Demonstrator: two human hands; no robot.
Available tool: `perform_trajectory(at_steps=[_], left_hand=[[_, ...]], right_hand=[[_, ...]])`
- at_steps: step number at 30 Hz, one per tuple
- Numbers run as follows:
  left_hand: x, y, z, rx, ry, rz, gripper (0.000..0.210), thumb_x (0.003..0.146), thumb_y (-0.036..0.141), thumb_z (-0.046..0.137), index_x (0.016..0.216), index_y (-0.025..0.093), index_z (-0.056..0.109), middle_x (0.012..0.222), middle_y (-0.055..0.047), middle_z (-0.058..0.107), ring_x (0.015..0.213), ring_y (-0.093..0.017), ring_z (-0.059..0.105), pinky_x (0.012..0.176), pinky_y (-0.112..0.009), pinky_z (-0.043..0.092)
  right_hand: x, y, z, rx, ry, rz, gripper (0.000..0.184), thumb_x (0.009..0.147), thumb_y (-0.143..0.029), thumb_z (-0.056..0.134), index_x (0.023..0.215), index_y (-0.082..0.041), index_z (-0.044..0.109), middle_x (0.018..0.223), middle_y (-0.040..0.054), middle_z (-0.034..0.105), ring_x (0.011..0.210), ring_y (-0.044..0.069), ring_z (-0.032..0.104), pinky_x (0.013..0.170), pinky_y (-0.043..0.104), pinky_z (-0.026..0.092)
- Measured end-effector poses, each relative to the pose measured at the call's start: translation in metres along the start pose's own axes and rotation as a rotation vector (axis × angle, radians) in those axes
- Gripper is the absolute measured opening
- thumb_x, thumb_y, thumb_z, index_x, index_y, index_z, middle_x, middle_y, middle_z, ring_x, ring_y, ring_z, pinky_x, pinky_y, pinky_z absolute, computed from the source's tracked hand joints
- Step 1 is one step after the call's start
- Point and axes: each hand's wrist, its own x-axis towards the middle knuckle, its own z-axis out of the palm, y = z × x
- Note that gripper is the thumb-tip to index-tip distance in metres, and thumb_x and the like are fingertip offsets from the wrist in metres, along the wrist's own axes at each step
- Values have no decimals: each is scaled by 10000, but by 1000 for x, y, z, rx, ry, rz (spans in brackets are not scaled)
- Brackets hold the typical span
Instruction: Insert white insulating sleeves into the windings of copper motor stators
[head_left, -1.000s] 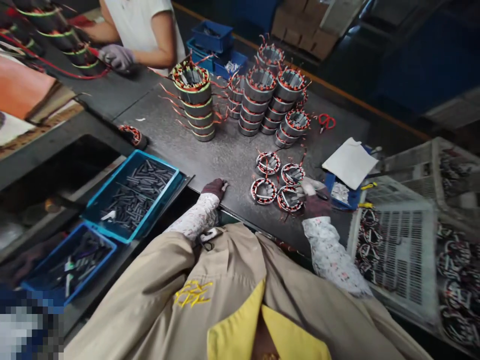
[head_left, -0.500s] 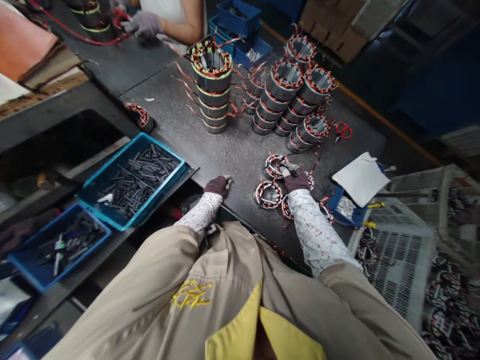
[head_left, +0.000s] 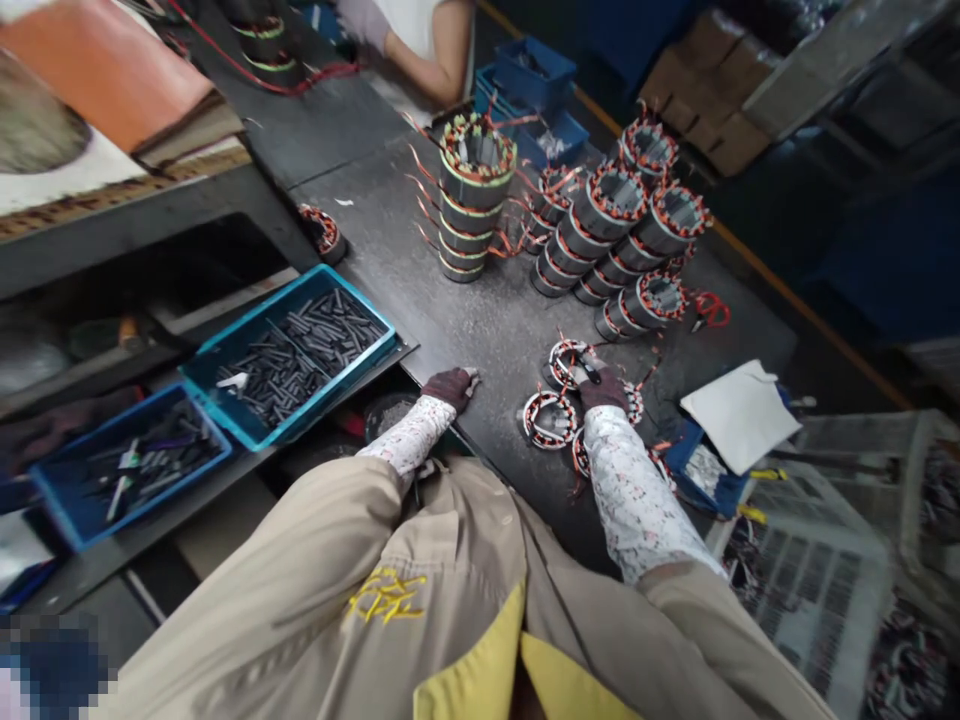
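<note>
My left hand, in a dark glove with bare fingertips, rests on the table near its front edge. Its fingers are curled in, and nothing shows in them. My right hand, gloved alike, is closed on a small black tool, whose kind I cannot make out. Its fingertips are at a white-and-black coil ring with orange wire ends. Another coil ring lies to the left of this hand. More rings lie partly hidden under the right hand and forearm.
Stacked stator cores with orange wires stand at the back, beside further stacks. Red-handled scissors lie on the right. A blue bin of dark strips is at left. White card covers a small bin. Across the table is a co-worker's arm.
The camera view has turned, so the whole scene sits further right and mostly lower. My hands keep nearly the same places on the table. The co-worker's gloved hand has shifted.
</note>
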Motion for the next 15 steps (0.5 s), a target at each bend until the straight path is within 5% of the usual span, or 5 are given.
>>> perform_trajectory(at_steps=[8,15], left_hand=[[-3,2,-13,-34,11,42,396,1047,430,478,1363,289,671,1250,-97,747,1134,-258,733,920,-333,567],[-7,2,-13,-77,62,37,370,1023,417,510,1346,334,671,1252,-86,739,1152,-254,728,948,-339,566]], right_hand=[[-13,-20,-2,29,-36,-128,585,856,-582,621,1312,-241,755,1222,159,737,1153,414,688,1068,606,502],[-16,-9,-5,-33,14,-56,511,863,-646,635,1260,-340,731,1302,128,710,1244,420,657,1062,578,511]])
